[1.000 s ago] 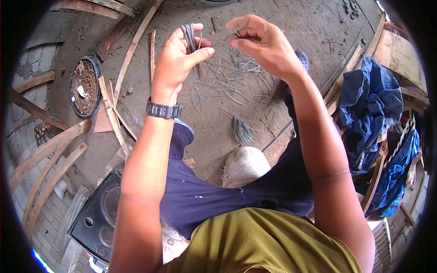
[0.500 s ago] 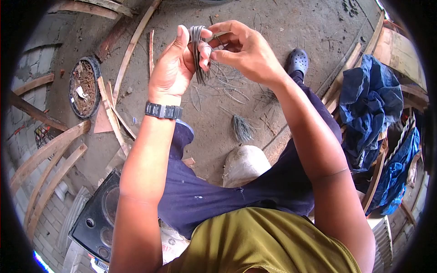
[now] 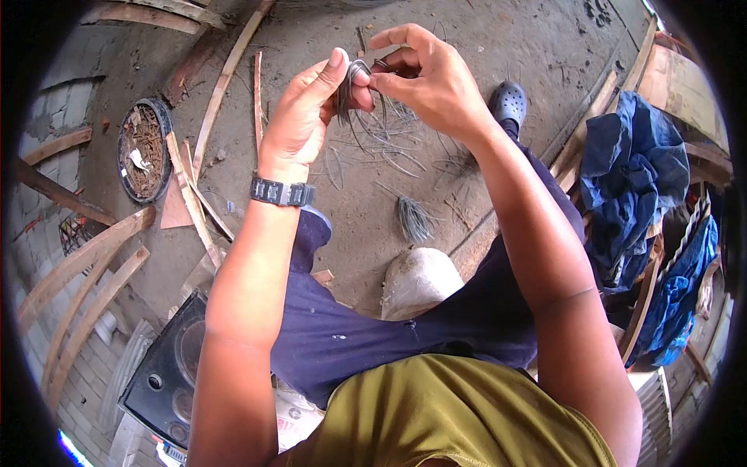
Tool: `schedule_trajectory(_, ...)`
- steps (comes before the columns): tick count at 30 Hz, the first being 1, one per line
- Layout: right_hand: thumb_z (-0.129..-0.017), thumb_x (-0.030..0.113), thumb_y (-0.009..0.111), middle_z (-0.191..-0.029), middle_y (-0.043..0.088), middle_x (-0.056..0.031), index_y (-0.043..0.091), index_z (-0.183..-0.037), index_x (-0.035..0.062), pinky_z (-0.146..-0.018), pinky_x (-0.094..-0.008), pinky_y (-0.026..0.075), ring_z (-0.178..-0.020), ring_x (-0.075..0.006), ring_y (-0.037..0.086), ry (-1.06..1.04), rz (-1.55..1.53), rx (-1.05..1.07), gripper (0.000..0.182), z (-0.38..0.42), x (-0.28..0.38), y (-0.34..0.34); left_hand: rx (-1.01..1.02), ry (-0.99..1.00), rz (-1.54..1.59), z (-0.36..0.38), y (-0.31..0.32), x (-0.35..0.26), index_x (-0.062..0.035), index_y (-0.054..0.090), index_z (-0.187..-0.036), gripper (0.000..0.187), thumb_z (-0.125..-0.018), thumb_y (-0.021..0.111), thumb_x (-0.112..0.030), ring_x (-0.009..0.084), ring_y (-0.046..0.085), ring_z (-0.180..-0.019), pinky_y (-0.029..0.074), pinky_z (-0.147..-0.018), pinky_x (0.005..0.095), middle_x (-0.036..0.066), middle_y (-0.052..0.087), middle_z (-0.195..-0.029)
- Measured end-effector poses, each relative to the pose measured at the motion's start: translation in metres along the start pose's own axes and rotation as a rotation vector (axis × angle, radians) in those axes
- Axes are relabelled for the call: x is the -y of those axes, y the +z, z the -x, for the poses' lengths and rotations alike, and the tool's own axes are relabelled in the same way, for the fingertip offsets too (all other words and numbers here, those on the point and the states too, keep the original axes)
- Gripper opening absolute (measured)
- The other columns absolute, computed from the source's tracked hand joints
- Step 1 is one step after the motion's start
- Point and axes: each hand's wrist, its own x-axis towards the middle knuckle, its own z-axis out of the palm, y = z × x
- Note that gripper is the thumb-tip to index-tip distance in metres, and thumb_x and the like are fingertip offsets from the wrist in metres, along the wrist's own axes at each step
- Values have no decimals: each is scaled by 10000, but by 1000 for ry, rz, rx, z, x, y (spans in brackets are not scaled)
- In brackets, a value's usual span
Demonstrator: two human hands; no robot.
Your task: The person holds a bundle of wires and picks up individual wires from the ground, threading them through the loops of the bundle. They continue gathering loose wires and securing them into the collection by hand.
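A bundle of thin grey wires point(image 3: 345, 100) hangs bent over the fingers of my left hand point(image 3: 302, 109), which is closed around it at the top centre. My right hand point(image 3: 429, 80) is just to the right, its thumb and index finger pinched on wire at the bundle's edge. Loose wire pieces point(image 3: 389, 146) lie scattered on the ground below the hands. Nearer to me, a second bunch of wires point(image 3: 416, 219) rests on the ground by a whitish rounded object point(image 3: 421, 282).
A round black tub point(image 3: 145, 152) of brown scraps stands at the left, with curved wooden strips point(image 3: 85, 265) nearby. A black speaker box point(image 3: 159, 373) is at lower left. Blue tarps point(image 3: 634, 175) and boards lie at the right.
My left hand has tilted, and the wire bundle has turned with its strands more spread. My right hand has shifted slightly right, and its index finger is raised higher.
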Motion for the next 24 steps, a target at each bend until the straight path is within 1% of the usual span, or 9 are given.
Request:
schedule_trajectory(4,-837,172,755,-1095,738,-144,644,-1247,30,-855,-312,554,-962,-183,704,-2,-33,-14,449,-5,-8,-7,-120,-35,197,3,10,-5,-34,711,-1024,360,-991,663,-389,142,666,-781,529,-801,286,35,693,-848)
schedule_trajectory(7,-857,204,744,-1131,718,-125,647,-1249,27,-893,-317,536,-1016,-182,688,23,-222,-38,440,-6,-6,-10,-131,-69,219,1,1,-2,6,674,-1130,385,-1014,628,-358,184,685,-908,548,-882,344,81,710,-954)
schedule_trajectory(11,-907,269,718,-1154,696,-113,614,-1304,22,-958,-326,503,-1062,-181,671,-18,-348,36,479,-1,-8,-4,-229,-75,175,1,-2,7,-1,673,-1146,338,-1012,639,-309,188,687,-943,545,-873,333,83,715,-1006)
schedule_trajectory(13,-953,351,692,-1250,652,-148,528,-1410,3,-1017,-336,467,-1142,-197,638,118,-509,282,598,7,15,-7,-149,4,-8,-2,-1,8,-20,676,-1169,269,-999,647,-227,186,679,-966,537,-873,334,78,717,-1043)
schedule_trajectory(14,-953,351,692,-1250,652,-148,528,-1410,3,-1017,-336,467,-1142,-197,638,129,-512,286,598,10,15,-3,-155,-5,-2,0,-4,14,-20,676,-1169,269,-999,647,-227,186,679,-966,537,-873,334,78,717,-1043)
schedule_trajectory(17,-982,405,665,-1410,543,-179,405,-1511,-17,-1052,-352,443,-1280,-237,548,-66,-386,352,725,10,11,9,-189,29,-54,3,-3,21,-49,684,-1188,232,-969,633,-105,163,664,-981,526,-867,332,58,720,-1077)
schedule_trajectory(21,-969,375,692,-1279,643,-139,467,-1461,-27,-1019,-336,483,-1158,-204,628,-6,-406,328,674,4,16,0,-181,47,137,-3,-17,13,-50,715,-1076,144,-969,640,-112,180,683,-907,539,-860,352,61,732,-991)
schedule_trajectory(22,-965,356,701,-1183,684,-112,553,-1407,23,-927,-337,534,-1059,-189,672,32,-455,265,572,-1,11,0,-187,45,142,-1,-20,14,-50,715,-1076,144,-969,640,-112,180,683,-907,539,-860,352,61,732,-991)
schedule_trajectory(24,-1008,187,621,-1109,714,-119,569,-1321,29,-848,-350,564,-956,-198,698,169,-553,172,354,-9,18,-7,-167,106,26,2,-21,1,-53,720,-1083,157,-966,644,-124,186,688,-865,542,-853,342,65,732,-959)
